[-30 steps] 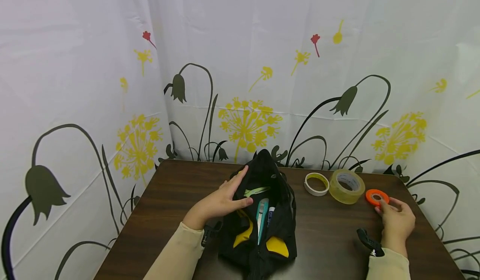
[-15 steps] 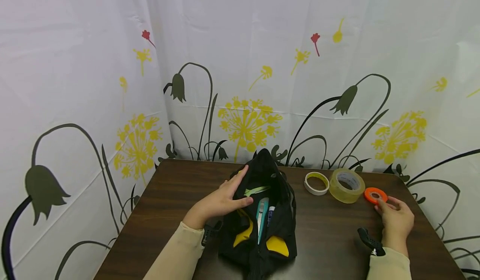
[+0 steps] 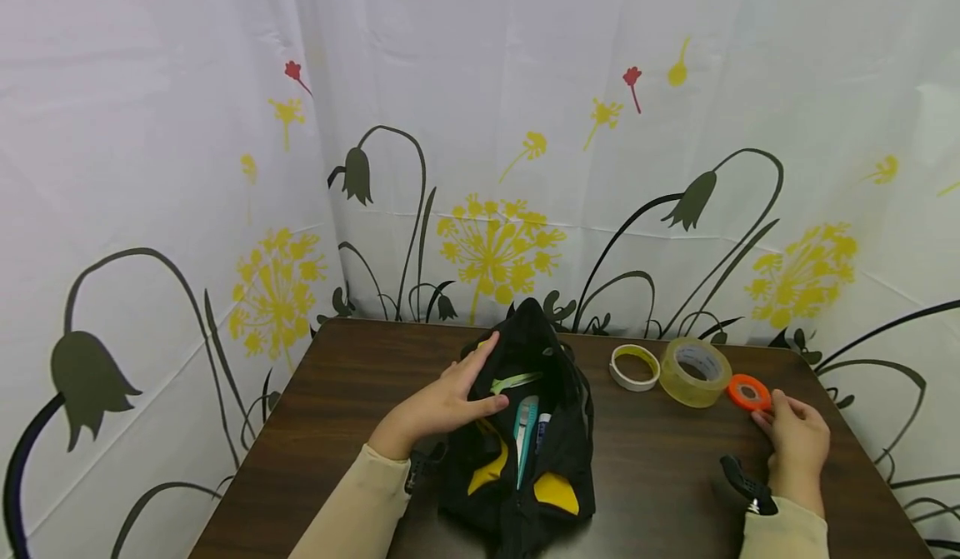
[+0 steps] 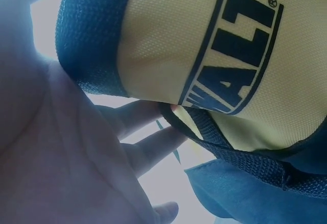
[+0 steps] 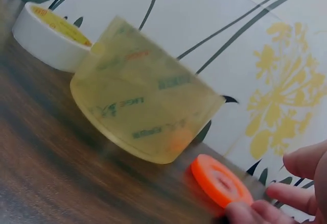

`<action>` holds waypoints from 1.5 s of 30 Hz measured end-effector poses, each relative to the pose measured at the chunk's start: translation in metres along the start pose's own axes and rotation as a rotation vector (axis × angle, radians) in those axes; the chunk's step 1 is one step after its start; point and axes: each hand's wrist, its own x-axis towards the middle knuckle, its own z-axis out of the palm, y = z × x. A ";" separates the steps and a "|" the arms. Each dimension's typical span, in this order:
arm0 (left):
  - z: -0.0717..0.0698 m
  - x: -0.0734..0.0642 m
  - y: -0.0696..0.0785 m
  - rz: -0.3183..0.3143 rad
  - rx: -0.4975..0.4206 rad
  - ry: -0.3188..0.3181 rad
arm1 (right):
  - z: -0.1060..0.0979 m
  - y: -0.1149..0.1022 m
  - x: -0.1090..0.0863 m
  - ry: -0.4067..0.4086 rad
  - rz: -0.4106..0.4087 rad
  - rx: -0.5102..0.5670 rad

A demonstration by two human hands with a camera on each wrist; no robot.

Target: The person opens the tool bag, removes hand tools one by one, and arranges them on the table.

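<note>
A black and yellow tool bag [image 3: 555, 459] stands open at the table's middle. My left hand [image 3: 438, 409] holds its left rim, the thumb over the opening; in the left wrist view, the other fingers [image 4: 153, 150] lie along its outer side by a strap. Inside are a teal utility knife [image 3: 524, 426], a blue and white tube-like item [image 3: 542, 430] and something light green [image 3: 515, 382]. At the right, a flat roll of orange tape [image 3: 735, 398] lies on the table. My right hand [image 3: 801, 442] touches its near edge with loosely spread fingers, not gripping it.
Left of the orange tape stands a wide roll of clear yellowish packing tape [image 3: 695, 388]. Beside that is a narrower white tape roll [image 3: 633, 384]. A flower-printed curtain [image 3: 487, 84] hangs behind and along the sides of the brown table [image 3: 360, 359].
The orange tape has shifted slightly left, towards the packing tape, and my right fingers have loosened from it. My left hand and the bag stay put.
</note>
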 end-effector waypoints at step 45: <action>-0.002 -0.001 0.000 -0.010 -0.033 -0.021 | 0.099 -0.094 -0.192 -0.495 -0.733 -0.356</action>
